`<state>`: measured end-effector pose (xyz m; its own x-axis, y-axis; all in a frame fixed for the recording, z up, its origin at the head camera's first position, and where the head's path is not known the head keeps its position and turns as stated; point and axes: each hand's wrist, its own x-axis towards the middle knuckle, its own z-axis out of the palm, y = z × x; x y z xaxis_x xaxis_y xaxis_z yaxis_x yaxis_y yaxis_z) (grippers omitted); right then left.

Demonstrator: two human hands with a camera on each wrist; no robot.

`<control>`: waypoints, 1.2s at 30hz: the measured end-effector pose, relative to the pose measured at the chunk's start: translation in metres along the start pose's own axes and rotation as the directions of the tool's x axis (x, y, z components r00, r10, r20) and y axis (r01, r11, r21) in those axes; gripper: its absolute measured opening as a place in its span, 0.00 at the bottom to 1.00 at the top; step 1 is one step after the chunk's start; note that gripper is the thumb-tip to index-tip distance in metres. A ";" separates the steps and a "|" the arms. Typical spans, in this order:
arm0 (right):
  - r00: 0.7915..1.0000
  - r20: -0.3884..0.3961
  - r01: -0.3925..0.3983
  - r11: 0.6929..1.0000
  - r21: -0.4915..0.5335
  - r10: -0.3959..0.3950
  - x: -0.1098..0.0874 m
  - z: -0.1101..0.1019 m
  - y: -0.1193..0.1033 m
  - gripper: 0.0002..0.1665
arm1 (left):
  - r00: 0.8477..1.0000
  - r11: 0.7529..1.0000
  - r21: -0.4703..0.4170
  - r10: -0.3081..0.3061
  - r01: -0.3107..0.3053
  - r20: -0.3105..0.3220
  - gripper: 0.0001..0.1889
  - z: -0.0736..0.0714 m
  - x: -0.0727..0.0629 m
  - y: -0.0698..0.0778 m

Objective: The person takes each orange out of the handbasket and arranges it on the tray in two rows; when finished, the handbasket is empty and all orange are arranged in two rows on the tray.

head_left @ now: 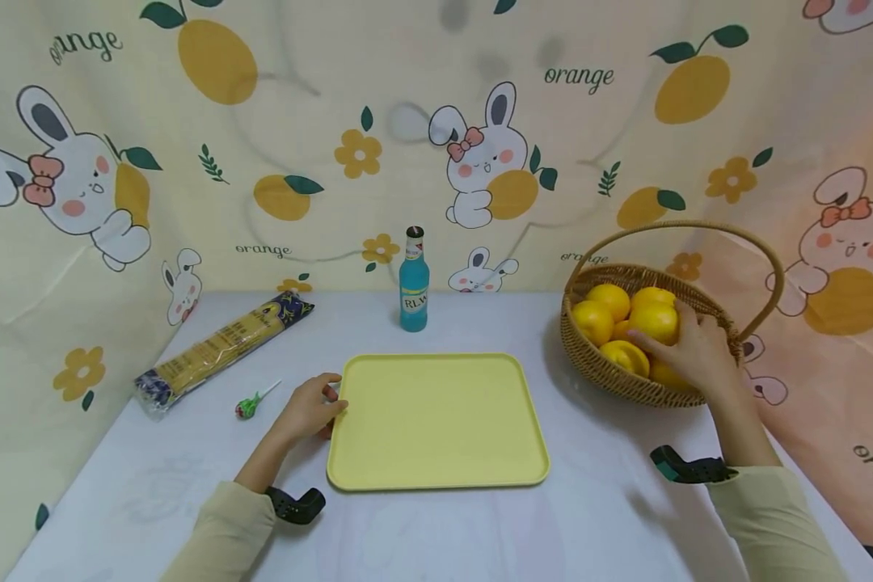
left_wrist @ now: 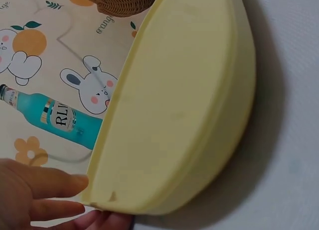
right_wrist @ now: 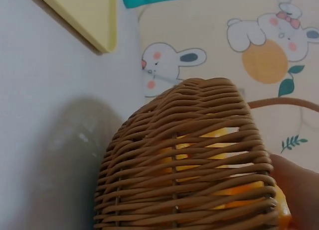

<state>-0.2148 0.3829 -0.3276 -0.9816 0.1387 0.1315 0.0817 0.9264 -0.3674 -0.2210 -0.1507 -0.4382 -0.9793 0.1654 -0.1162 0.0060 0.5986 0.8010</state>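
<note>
A pale yellow tray (head_left: 436, 420) lies on the table. My left hand (head_left: 311, 408) pinches its left rim, with the thumb on the edge; in the left wrist view, fingers (left_wrist: 55, 207) show at the tray's corner, some partly hidden below it. At the right, my right hand (head_left: 698, 347) reaches into a wicker basket (head_left: 589, 360) and grips a round yellow citrus fruit (head_left: 653, 322) between thumb and fingers. Several more yellow fruits (head_left: 592, 321) lie around it. From the right wrist, the basket's woven side (right_wrist: 184, 165) hides most of that hand.
A blue RLW bottle (head_left: 414, 283) stands upright behind the tray. On the left lie a long bag of noodles (head_left: 221, 347) and a green-wrapped lollipop (head_left: 247, 406). The basket's tall handle (head_left: 672, 225) arches over it. A printed cloth (head_left: 378, 73) hangs behind the table.
</note>
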 end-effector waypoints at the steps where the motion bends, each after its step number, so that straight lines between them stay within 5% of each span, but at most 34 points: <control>1: 1.000 0.019 -0.002 1.000 -0.013 0.003 0.001 0.001 -0.001 0.63 | 1.000 1.000 -0.005 0.003 -0.003 -0.009 0.26 0.000 0.000 -0.001; 16: 0.994 -0.109 -0.006 0.999 -0.037 0.002 0.010 0.010 0.000 0.59 | 0.998 0.998 -0.052 -0.028 0.025 -0.062 0.26 0.005 0.000 -0.008; 23: 0.977 -0.215 0.012 0.994 0.106 0.011 0.004 0.010 0.000 0.55 | 0.998 0.996 -0.074 -0.047 0.044 -0.042 0.26 0.005 0.001 -0.008; 29: 0.940 -0.339 0.135 0.943 0.306 -0.025 -0.002 0.010 -0.013 0.53 | 0.998 0.995 -0.094 -0.045 0.040 -0.054 0.25 0.007 0.001 -0.009; 36: 0.948 -0.312 0.213 0.860 0.464 -0.067 -0.015 0.015 -0.050 0.51 | 0.996 0.992 -0.126 -0.029 0.018 -0.081 0.24 0.008 0.000 -0.011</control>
<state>-0.2065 0.3286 -0.3253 -0.8820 0.1789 0.4361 -0.2188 0.6641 -0.7149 -0.2190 -0.1508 -0.4516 -0.9922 0.0844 -0.0912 -0.0373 0.4979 0.8664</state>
